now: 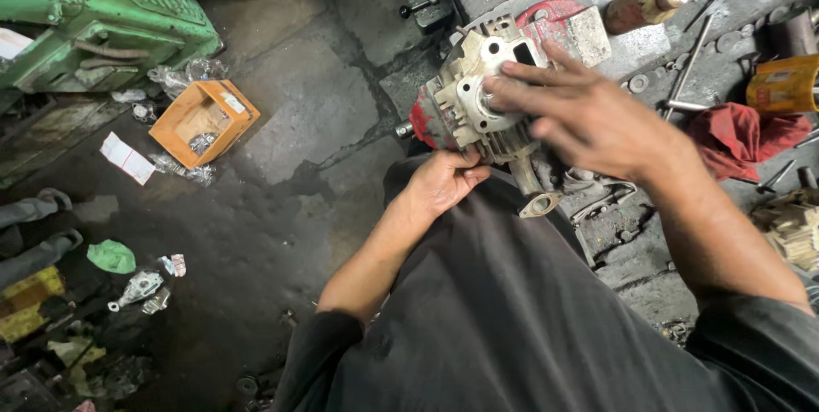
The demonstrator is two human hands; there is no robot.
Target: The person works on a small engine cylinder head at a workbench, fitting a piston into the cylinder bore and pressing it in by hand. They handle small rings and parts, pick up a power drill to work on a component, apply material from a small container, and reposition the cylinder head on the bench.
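grimy workshop floor [324, 122]; orange box [205, 122] at nine o'clock holds small parts. left hand [444, 182] grips engine block [478, 96] from below, right hand [589, 118] rests open-fingered on top.

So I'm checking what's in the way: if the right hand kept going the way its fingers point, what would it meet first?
The right hand points left, and its fingers already rest on the pale metal engine part. So that part comes first; beyond it lies only the floor, though depth is unclear.
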